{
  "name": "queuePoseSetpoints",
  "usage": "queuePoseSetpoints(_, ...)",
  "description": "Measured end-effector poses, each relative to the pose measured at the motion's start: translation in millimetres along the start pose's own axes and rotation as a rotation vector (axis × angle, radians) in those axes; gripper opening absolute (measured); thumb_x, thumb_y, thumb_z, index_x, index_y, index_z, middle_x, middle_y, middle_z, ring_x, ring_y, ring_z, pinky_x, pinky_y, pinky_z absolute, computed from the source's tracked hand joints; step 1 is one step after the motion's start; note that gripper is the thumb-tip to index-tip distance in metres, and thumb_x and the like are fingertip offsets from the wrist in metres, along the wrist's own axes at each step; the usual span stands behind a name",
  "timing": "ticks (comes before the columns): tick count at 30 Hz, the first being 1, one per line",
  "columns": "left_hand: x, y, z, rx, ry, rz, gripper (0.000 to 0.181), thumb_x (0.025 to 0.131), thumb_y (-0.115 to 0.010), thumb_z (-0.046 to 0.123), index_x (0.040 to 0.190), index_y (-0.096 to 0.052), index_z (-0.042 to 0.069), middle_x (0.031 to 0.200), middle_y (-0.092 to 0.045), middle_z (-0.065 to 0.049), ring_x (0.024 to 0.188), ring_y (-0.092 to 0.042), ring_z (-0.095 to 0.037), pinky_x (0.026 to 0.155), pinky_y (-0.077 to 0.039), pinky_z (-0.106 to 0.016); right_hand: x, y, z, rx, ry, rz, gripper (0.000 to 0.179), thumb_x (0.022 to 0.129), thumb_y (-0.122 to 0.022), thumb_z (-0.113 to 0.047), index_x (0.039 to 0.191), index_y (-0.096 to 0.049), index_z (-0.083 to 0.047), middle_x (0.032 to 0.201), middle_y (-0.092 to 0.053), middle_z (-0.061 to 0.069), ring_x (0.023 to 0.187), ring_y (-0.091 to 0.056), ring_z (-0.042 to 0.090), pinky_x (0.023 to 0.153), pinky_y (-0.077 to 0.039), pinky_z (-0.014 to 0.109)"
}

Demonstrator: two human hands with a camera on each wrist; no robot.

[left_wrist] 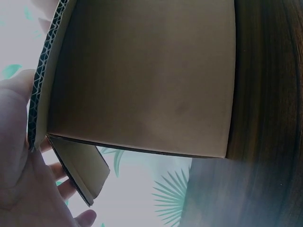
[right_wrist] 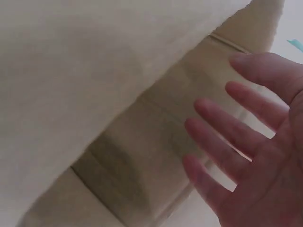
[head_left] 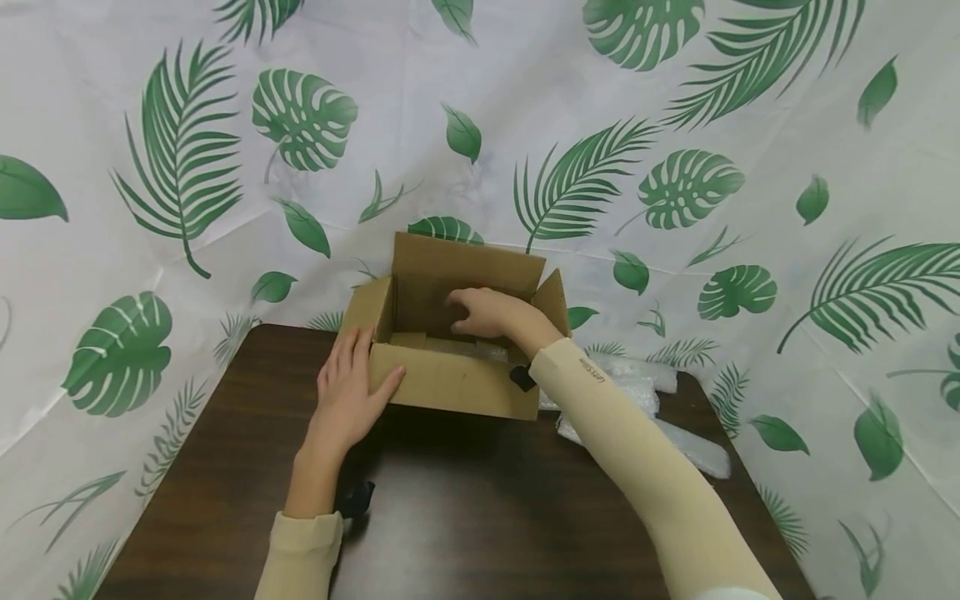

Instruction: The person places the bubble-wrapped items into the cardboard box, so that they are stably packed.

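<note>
An open cardboard box (head_left: pixel 453 379) stands at the far side of the table with its flaps raised and folded out. My left hand (head_left: pixel 348 396) rests on its front left corner, fingers lying along the left flap (head_left: pixel 367 312) and thumb at the front flap. The left wrist view shows this hand (left_wrist: pixel 23 156) beside the box's cardboard side (left_wrist: pixel 147 75). Over the box opening reaches my right hand (head_left: pixel 491 315), holding nothing. Its fingers (right_wrist: pixel 227 125) are spread and slightly bent in the right wrist view. Some clear plastic (head_left: pixel 491 352) shows inside the box, mostly hidden by the front flap.
Several bubble-wrapped pieces (head_left: pixel 697 450) lie to the right of the box, partly behind my right sleeve (head_left: pixel 637 458). The dark wooden table (head_left: pixel 480 517) extends toward me. A white curtain with green leaves (head_left: pixel 480 192) hangs close behind the box.
</note>
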State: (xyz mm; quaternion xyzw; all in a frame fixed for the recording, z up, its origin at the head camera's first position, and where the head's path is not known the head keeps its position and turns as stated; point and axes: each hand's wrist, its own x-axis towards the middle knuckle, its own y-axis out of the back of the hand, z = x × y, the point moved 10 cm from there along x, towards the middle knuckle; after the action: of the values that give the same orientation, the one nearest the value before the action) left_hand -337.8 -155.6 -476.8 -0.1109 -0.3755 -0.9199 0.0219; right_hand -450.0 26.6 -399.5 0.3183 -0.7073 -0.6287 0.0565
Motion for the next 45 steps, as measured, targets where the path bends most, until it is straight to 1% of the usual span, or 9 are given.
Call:
queuePoseSetpoints(3, 0.6, 0.1, -0.6, 0.001, 0.005, 0.002, 0.09, 0.107, -0.054, 0.063, 0.173, -0.017, 0.014, 0.179, -0.014, -0.022, 0.165, -0.011, -0.046, 0.126, -0.012, -0.075, -15.7, 9.1, 4.1, 0.082, 0.029, 0.056, 0.05, 0.111, -0.061, -0.032, 0.157, -0.053, -0.014, 0.154, -0.061, 0.011, 0.142, -0.059, 0.029, 0.116, -0.049, 0.049)
queuePoseSetpoints(7, 1.0, 0.4, 0.0, 0.005, 0.005, 0.001, 0.09, 0.107, -0.055, 0.062, 0.173, -0.017, 0.014, 0.178, -0.014, -0.022, 0.164, -0.012, -0.047, 0.125, -0.013, -0.075, -45.9, 27.2, 11.4, 0.224, 0.067, 0.193, 0.04, 0.111, -0.061, -0.034, 0.147, -0.061, -0.017, 0.141, -0.069, 0.007, 0.133, -0.064, 0.025, 0.111, -0.052, 0.048)
queuePoseSetpoints(13, 1.9, 4.7, 3.3, 0.012, -0.006, 0.02, 0.088, 0.107, -0.056, 0.059, 0.172, -0.019, 0.013, 0.177, -0.016, -0.023, 0.164, -0.013, -0.048, 0.126, -0.012, -0.074, -91.9, 42.6, 22.9, 0.348, 0.128, 0.361, 0.035, 0.111, -0.06, -0.036, 0.141, -0.066, -0.019, 0.138, -0.07, 0.004, 0.128, -0.067, 0.023, 0.109, -0.054, 0.049)
queuePoseSetpoints(20, 0.3, 2.7, 1.8, 0.001, -0.006, 0.026, 0.089, 0.107, -0.055, 0.06, 0.173, -0.016, 0.014, 0.178, -0.016, -0.023, 0.164, -0.012, -0.047, 0.128, -0.01, -0.073, -148.0, 51.9, 54.0, 0.47, 0.103, 0.542, 0.035, 0.111, -0.061, -0.036, 0.141, -0.067, -0.019, 0.135, -0.072, 0.004, 0.123, -0.067, 0.024, 0.104, -0.054, 0.05)
queuePoseSetpoints(25, 1.0, 1.1, 1.4, -0.002, -0.02, 0.028, 0.09, 0.107, -0.057, 0.058, 0.174, -0.015, 0.014, 0.178, -0.015, -0.025, 0.165, -0.012, -0.047, 0.128, -0.011, -0.074, -190.7, 47.3, 87.1, 0.503, 0.08, 0.657, 0.036, 0.112, -0.06, -0.03, 0.143, -0.066, -0.012, 0.135, -0.073, 0.01, 0.12, -0.068, 0.026, 0.1, -0.053, 0.035)
queuePoseSetpoints(28, 1.0, 1.4, 0.9, -0.002, -0.021, 0.03, 0.09, 0.107, -0.056, 0.059, 0.174, -0.015, 0.014, 0.178, -0.014, -0.025, 0.165, -0.013, -0.048, 0.128, -0.01, -0.074, -208.2, 35.0, 108.3, 0.505, 0.029, 0.666, 0.037, 0.113, -0.059, -0.032, 0.145, -0.064, -0.015, 0.135, -0.072, 0.008, 0.12, -0.067, 0.025, 0.099, -0.052, 0.028)
queuePoseSetpoints(32, -0.5, 2.3, 1.2, -0.007, -0.013, 0.039, 0.089, 0.107, -0.057, 0.059, 0.174, -0.016, 0.016, 0.179, -0.014, -0.024, 0.164, -0.014, -0.048, 0.126, -0.009, -0.076, -219.0, 10.2, 131.2, 0.481, -0.036, 0.633, 0.039, 0.112, -0.06, -0.036, 0.147, -0.062, -0.019, 0.134, -0.072, 0.007, 0.119, -0.068, 0.021, 0.098, -0.054, 0.031)
queuePoseSetpoints(39, -2.8, 0.3, 4.3, -0.013, -0.014, 0.047, 0.087, 0.107, -0.056, 0.059, 0.173, -0.019, 0.017, 0.178, -0.016, -0.023, 0.163, -0.017, -0.047, 0.125, -0.01, -0.077, -226.5, -47.9, 160.9, 0.501, -0.115, 0.521, 0.042, 0.111, -0.062, -0.033, 0.148, -0.061, -0.013, 0.136, -0.072, 0.011, 0.122, -0.069, 0.029, 0.103, -0.057, 0.049)
queuePoseSetpoints(45, -4.1, 0.0, 6.3, -0.008, -0.02, 0.051, 0.086, 0.107, -0.056, 0.058, 0.173, -0.019, 0.015, 0.177, -0.017, -0.023, 0.162, -0.018, -0.049, 0.124, -0.01, -0.076, -238.4, -97.4, 182.1, 0.498, -0.217, 0.382, 0.057, 0.109, -0.063, -0.04, 0.155, -0.053, -0.007, 0.148, -0.063, 0.022, 0.136, -0.06, 0.043, 0.109, -0.05, 0.066)
